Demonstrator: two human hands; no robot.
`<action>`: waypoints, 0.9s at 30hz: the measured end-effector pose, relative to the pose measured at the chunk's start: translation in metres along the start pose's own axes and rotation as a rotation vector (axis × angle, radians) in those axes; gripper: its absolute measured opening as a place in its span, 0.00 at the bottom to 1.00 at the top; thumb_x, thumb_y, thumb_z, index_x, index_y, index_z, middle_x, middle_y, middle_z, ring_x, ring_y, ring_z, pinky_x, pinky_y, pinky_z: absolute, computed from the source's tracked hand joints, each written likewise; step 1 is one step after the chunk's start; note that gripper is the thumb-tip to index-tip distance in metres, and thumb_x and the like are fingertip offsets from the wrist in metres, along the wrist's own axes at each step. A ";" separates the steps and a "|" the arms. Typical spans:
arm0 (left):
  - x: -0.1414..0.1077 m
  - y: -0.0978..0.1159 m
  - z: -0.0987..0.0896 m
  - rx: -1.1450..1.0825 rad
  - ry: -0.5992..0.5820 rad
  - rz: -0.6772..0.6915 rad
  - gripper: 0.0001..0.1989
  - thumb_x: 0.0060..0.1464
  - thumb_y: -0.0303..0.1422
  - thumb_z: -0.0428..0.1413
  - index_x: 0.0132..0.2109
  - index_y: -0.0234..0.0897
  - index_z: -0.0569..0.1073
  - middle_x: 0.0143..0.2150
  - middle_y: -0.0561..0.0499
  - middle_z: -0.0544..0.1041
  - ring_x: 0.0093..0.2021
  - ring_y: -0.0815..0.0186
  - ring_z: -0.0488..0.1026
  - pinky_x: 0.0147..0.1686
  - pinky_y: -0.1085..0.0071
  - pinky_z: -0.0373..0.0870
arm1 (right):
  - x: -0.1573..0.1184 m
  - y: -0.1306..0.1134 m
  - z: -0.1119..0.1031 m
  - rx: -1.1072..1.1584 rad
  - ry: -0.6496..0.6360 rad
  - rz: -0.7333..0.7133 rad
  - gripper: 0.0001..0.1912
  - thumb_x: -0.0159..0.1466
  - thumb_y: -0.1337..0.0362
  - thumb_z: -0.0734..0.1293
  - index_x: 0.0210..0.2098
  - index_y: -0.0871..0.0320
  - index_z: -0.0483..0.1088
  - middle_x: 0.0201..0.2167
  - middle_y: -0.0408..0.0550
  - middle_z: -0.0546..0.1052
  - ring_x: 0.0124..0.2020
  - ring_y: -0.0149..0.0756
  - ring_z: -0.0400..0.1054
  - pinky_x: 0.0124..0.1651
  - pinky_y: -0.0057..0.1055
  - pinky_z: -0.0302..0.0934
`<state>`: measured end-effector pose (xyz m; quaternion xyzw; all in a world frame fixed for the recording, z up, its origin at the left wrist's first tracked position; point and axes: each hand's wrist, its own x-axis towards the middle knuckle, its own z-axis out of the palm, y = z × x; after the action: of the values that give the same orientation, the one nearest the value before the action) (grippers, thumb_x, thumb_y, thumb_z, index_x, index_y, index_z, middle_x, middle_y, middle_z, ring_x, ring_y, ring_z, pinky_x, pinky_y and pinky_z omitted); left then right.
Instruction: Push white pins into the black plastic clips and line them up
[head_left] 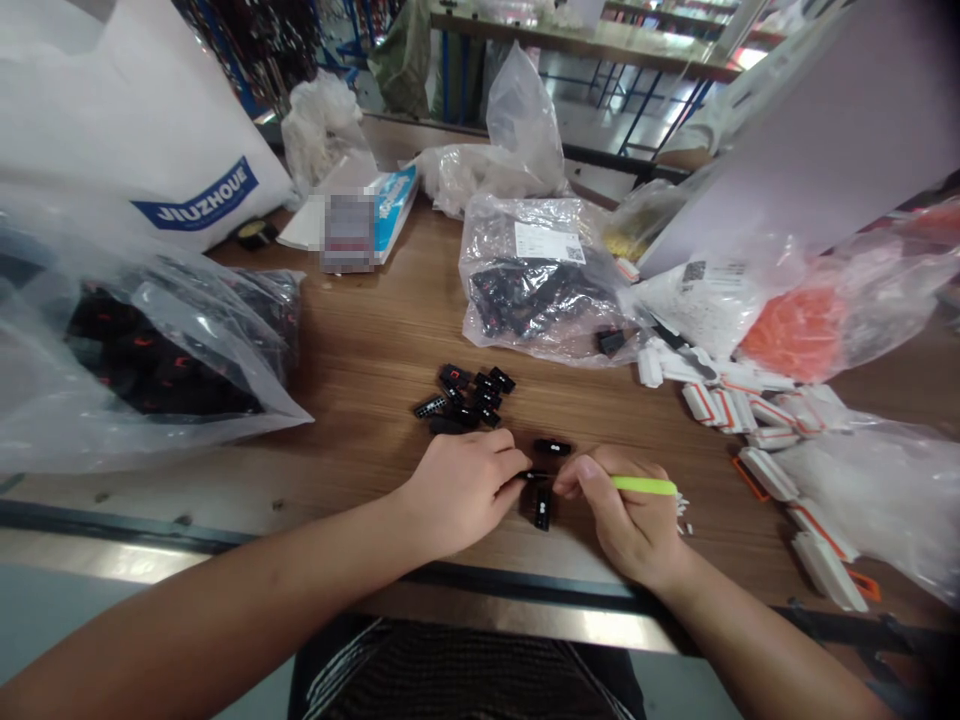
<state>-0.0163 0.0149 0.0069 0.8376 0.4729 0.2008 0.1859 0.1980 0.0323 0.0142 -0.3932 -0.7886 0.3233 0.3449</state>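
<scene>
My left hand (472, 485) is closed, its thumb and fingertips pinching a small black part (534, 475) low over the wooden table. My right hand (626, 510) is wrapped round a tool with a yellow-green handle (643, 486); its fingertips are beside the black part and the tool's tip is hidden. One black part (553, 447) lies just beyond the fingertips and another (542, 508) lies nearer me, between the hands. A pile of black parts (469, 395) sits just beyond my left hand. Tiny white pieces (682, 512) lie by my right hand.
A clear bag of black parts (532, 290) lies further back, a larger one (172, 350) at left. White cases with orange trim (772, 470), an orange-filled bag (795, 330) and an empty-looking plastic bag (885, 490) are at right. A booklet (394, 205) lies at the back.
</scene>
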 end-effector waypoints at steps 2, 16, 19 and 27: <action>0.000 0.000 0.000 0.002 -0.002 -0.007 0.07 0.61 0.31 0.57 0.44 0.38 0.79 0.40 0.50 0.79 0.41 0.60 0.77 0.41 0.64 0.74 | 0.001 -0.001 0.001 -0.004 -0.013 -0.001 0.15 0.71 0.67 0.59 0.30 0.56 0.73 0.25 0.43 0.76 0.27 0.30 0.70 0.32 0.30 0.63; 0.000 0.000 0.000 0.027 0.003 0.005 0.07 0.61 0.31 0.58 0.45 0.39 0.79 0.39 0.51 0.79 0.40 0.60 0.78 0.37 0.64 0.73 | 0.002 -0.003 0.002 0.007 -0.027 -0.014 0.15 0.71 0.67 0.58 0.31 0.55 0.72 0.25 0.43 0.76 0.26 0.31 0.70 0.31 0.30 0.63; 0.001 0.000 0.000 0.031 0.003 0.005 0.07 0.61 0.31 0.58 0.44 0.38 0.79 0.39 0.51 0.78 0.40 0.60 0.78 0.36 0.64 0.73 | 0.001 -0.002 0.002 0.010 -0.032 -0.011 0.14 0.71 0.67 0.59 0.31 0.56 0.71 0.25 0.43 0.75 0.26 0.30 0.70 0.31 0.30 0.63; 0.000 0.000 0.000 0.032 -0.014 0.000 0.08 0.62 0.31 0.56 0.45 0.39 0.79 0.40 0.51 0.78 0.40 0.60 0.77 0.37 0.63 0.73 | 0.003 -0.004 0.004 -0.040 -0.079 0.012 0.14 0.72 0.66 0.58 0.31 0.56 0.70 0.25 0.44 0.74 0.27 0.32 0.69 0.32 0.31 0.61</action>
<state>-0.0165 0.0146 0.0069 0.8418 0.4749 0.1871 0.1757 0.1918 0.0323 0.0166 -0.3918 -0.8056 0.3245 0.3036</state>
